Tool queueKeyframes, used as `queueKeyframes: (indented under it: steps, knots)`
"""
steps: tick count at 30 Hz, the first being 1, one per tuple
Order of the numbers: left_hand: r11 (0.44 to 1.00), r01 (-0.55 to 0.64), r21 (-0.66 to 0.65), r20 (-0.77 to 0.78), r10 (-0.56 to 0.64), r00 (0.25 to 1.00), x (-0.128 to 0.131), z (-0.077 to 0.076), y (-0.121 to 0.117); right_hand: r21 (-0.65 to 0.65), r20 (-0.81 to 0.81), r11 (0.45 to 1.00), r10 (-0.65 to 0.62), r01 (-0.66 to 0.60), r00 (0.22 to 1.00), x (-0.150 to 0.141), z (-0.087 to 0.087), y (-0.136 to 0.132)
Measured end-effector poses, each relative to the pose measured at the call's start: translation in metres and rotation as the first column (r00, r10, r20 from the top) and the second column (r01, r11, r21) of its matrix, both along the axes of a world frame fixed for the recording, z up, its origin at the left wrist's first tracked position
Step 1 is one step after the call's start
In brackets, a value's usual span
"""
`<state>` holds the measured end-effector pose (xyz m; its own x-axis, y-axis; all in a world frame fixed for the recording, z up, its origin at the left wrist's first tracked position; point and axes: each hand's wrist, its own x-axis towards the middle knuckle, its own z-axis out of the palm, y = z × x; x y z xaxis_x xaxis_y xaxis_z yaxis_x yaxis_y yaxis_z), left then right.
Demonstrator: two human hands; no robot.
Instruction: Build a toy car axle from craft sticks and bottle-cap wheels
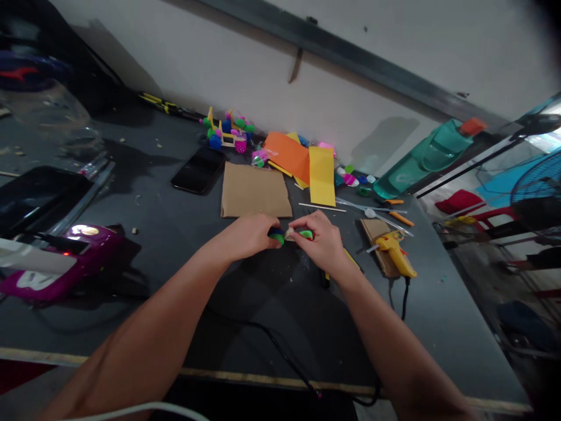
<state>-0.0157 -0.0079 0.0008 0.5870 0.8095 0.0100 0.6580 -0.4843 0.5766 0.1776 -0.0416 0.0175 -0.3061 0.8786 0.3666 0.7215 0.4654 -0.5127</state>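
My left hand [252, 237] is closed around a small round green-and-blue cap [277, 236], near the front edge of a cardboard piece. Facing it, my right hand [323, 242] pinches a small pale piece [289, 234] between thumb and fingertips. A green cap [305, 234] with a bit of red shows beneath the right fingers, partly covered by them. The two hands almost meet over the dark tabletop. Just behind them lies the flat brown cardboard [256, 190]. A black-and-yellow tool [325, 278] sits partly hidden under my right wrist.
A yellow glue gun [397, 254] rests on cardboard at right, its cord trailing. Behind are a phone [198, 169], colourful toy-like models [228, 133], orange paper [287, 155], yellow paper [322, 175] and a green bottle [423, 159]. A purple device [94, 248] stands left; a black cable crosses in front.
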Motion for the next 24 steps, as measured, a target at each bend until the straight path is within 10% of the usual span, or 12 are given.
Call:
queueKeyframes:
  steps: [24]
  knots:
    - [1.0, 0.026, 0.004, 0.032, -0.026, 0.999, 0.0002, 0.0019, 0.0001, 0.055, 0.009, 0.994, 0.092, -0.093, 0.996, 0.0048, -0.0086, 0.004]
